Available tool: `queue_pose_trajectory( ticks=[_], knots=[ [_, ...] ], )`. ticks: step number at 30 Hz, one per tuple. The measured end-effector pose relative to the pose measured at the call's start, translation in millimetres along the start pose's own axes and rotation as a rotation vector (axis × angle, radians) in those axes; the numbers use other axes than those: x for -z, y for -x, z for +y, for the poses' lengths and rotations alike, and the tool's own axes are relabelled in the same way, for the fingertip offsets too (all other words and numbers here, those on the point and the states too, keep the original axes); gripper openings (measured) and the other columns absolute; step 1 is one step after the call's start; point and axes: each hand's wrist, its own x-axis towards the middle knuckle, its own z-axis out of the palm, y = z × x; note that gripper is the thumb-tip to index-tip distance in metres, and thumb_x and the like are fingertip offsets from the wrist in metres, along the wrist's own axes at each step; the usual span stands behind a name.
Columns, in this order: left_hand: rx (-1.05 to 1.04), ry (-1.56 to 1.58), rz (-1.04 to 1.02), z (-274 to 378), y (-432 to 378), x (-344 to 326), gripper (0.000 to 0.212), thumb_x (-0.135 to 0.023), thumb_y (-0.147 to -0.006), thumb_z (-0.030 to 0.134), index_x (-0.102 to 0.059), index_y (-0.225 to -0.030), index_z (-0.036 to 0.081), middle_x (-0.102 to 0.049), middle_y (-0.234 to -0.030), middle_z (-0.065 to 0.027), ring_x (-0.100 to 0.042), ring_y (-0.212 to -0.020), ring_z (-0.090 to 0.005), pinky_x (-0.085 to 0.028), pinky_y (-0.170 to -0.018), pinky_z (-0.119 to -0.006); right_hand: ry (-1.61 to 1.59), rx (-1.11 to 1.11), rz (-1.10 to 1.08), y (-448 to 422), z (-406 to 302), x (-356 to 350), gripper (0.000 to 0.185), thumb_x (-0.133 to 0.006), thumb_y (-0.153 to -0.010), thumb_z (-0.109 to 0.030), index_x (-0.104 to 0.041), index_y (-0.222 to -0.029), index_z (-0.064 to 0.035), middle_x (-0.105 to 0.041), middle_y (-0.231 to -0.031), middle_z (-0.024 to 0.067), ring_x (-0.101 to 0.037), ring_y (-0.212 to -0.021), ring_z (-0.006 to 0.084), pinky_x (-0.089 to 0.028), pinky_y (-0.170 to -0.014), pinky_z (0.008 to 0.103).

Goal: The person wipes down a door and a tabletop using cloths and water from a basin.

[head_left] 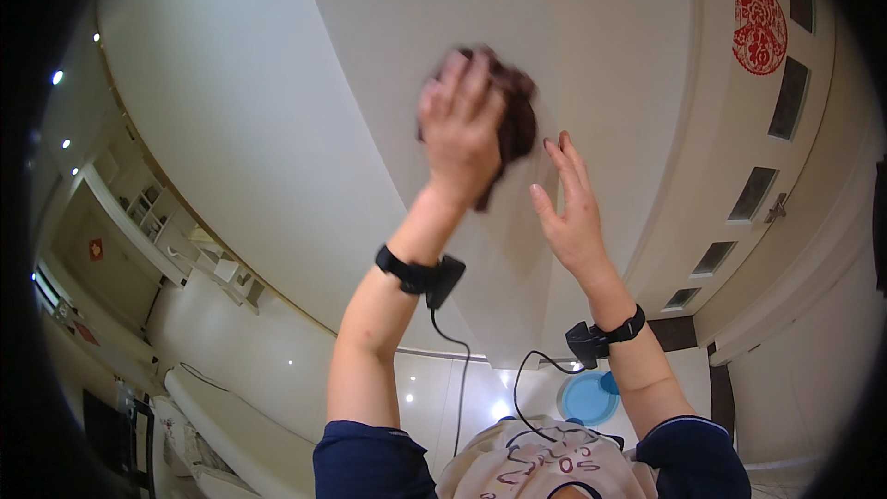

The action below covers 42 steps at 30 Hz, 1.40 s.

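My left hand (461,125) presses a crumpled dark brown cloth (516,114) against a smooth white wall panel (388,28); hand and cloth are slightly blurred. The cloth bulges out past the fingers on the right and hangs down below the palm. To the right, my right hand (572,211) is raised with fingers and thumb apart, holding nothing. Its fingertips are near the wall; whether they touch it I cannot tell. Both wrists wear black straps with small black devices and cables.
A light blue basin (590,398) sits on the tiled floor near my feet. At right stands a white door (721,152) with dark panes, a metal handle (776,208) and a red paper-cut decoration (760,28). A sofa (235,405) lies at lower left, with white shelves (149,211) beyond.
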Motion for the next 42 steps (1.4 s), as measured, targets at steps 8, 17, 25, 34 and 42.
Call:
queue_pose_trajectory(
  ticks=[8,17,25,34,42],
  knots=[
    [-0.053,0.020,-0.093,7.8,16.0,10.2,0.022,-0.059,-0.084,0.006,-0.070,-0.103,0.010,-0.059,-0.135,-0.0048,-0.050,-0.130,-0.0283,-0.038,-0.105,-0.045,-0.042,-0.062,-0.025,18.6,-0.3,0.3,0.054,-0.061,-0.092,-0.016,-0.044,-0.141,0.0020,-0.037,-0.151,0.0257,-0.038,-0.139,0.0382,-0.033,-0.113,0.0417],
    [-0.022,-0.056,0.008,-8.5,3.0,6.4,0.033,-0.055,-0.083,0.003,-0.068,-0.112,0.012,-0.054,-0.141,-0.0093,-0.046,-0.133,-0.0329,-0.036,-0.105,-0.047,-0.151,-0.253,0.006,41.5,47.6,3.2,0.053,-0.056,-0.098,-0.019,-0.042,-0.146,-0.0044,-0.042,-0.150,0.0147,-0.040,-0.139,0.0291,-0.040,-0.108,0.0418],
    [0.050,0.088,-0.174,46.3,100.8,-24.6,0.018,-0.061,-0.085,0.011,-0.069,-0.101,0.010,-0.058,-0.136,-0.0083,-0.050,-0.130,-0.0315,-0.040,-0.101,-0.049,-0.249,-0.446,-0.042,90.2,68.3,11.3,0.049,-0.058,-0.095,-0.016,-0.046,-0.141,-0.0022,-0.049,-0.139,0.0170,-0.049,-0.129,0.0288,-0.048,-0.100,0.0399],
    [0.534,0.654,-0.694,159.5,293.7,38.2,0.042,-0.058,-0.070,-0.007,-0.068,-0.110,0.003,-0.062,-0.122,-0.0108,-0.054,-0.116,-0.0335,-0.047,-0.096,-0.044,-0.106,-0.718,-0.261,191.9,120.5,20.5,0.046,-0.059,-0.096,-0.021,-0.050,-0.138,-0.0044,-0.051,-0.137,0.0169,-0.051,-0.127,0.0289,-0.050,-0.090,0.0358],
    [0.609,0.571,0.047,109.7,158.9,36.8,0.048,-0.051,-0.075,-0.012,-0.060,-0.120,0.003,-0.044,-0.138,-0.0202,-0.046,-0.128,-0.0401,-0.040,-0.105,-0.046,-0.352,-0.541,-0.130,149.4,71.5,3.7,0.051,-0.056,-0.098,-0.021,-0.042,-0.145,-0.0061,-0.044,-0.145,0.0135,-0.046,-0.132,0.0271,-0.046,-0.100,0.0393]
  ],
)
